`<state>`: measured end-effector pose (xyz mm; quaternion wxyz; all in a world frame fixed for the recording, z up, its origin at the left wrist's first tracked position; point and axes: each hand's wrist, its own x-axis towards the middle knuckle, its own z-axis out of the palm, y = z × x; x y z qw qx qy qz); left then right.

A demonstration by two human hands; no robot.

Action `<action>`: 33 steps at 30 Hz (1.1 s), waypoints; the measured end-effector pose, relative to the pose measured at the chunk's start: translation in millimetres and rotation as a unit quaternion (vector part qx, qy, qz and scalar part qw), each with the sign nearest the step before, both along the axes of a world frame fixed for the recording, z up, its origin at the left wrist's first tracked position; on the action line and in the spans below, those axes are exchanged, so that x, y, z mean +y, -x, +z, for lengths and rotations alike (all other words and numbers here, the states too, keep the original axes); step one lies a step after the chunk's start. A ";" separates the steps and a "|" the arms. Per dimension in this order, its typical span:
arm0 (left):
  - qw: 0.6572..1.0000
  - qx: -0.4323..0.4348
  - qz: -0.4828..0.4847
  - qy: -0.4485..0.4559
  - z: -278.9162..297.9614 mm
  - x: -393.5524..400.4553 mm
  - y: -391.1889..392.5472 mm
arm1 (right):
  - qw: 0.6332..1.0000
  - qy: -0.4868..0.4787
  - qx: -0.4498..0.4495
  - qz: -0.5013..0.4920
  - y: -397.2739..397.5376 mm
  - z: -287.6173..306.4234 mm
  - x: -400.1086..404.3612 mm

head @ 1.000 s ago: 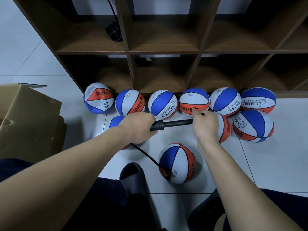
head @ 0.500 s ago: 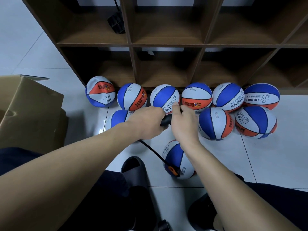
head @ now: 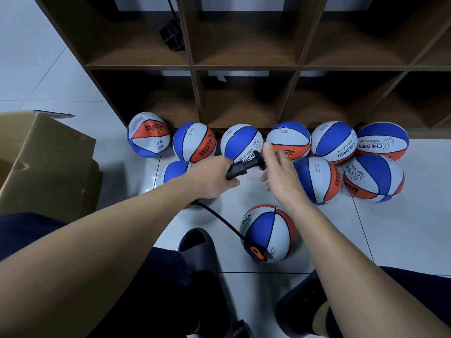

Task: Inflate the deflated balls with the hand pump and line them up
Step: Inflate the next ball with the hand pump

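Head view: hand pump (head: 245, 165) handle-end up-right.

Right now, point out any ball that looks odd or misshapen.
The leftmost ball in the back row looks dented and flattened rather than round, so it seems underinflated. The ball on the hose sits alone in front, outside the rows. The other balls look round.

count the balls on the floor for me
10. Six in a row along the shelf, from the crumpled left one to the right end. Three in front: one behind the left hand, two right. One on the hose. More may be hidden.
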<state>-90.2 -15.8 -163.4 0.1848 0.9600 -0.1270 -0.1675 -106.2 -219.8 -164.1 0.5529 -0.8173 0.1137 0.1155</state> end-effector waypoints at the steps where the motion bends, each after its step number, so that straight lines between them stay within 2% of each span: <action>1: 1.000 0.008 0.002 -0.008 -0.8 2.7 -1.5 | 0.999 0.026 -0.021 -0.006 1.9 -6.3 -6.7; 3: 1.000 0.014 0.006 -0.019 -3.0 8.1 -3.1 | 0.995 0.090 -0.032 0.034 6.4 -24.6 -22.8; 7: 0.999 0.021 0.026 -0.019 -7.4 16.9 -6.2 | 0.961 0.185 0.069 0.195 14.4 -59.9 -50.7; 11: 0.998 0.021 0.059 -0.013 -8.0 22.5 -10.8 | 0.944 0.183 0.080 0.264 24.7 -75.2 -53.5; 15: 0.994 0.007 0.081 -0.067 -11.2 33.2 -11.0 | 0.935 0.201 0.041 0.290 22.6 -85.5 -56.2; 17: 0.991 0.000 0.101 -0.089 -16.0 42.1 -12.0 | 0.928 0.227 0.015 0.294 19.8 -91.8 -55.8; 21: 0.988 0.011 0.134 -0.072 -22.7 52.4 -14.7 | 0.940 0.243 -0.032 0.236 16.5 -100.9 -50.5; 25: 0.989 0.030 0.138 -0.053 -31.2 47.7 -9.5 | 0.937 0.270 -0.079 0.205 11.7 -107.7 -41.8; 30: 0.983 0.046 0.162 0.074 -49.3 27.4 -2.1 | 0.944 0.244 -0.089 0.202 9.1 -113.5 -42.5; 33: 0.970 0.098 0.171 0.142 -64.0 8.5 2.1 | 0.947 0.237 -0.086 0.197 8.7 -114.0 -42.4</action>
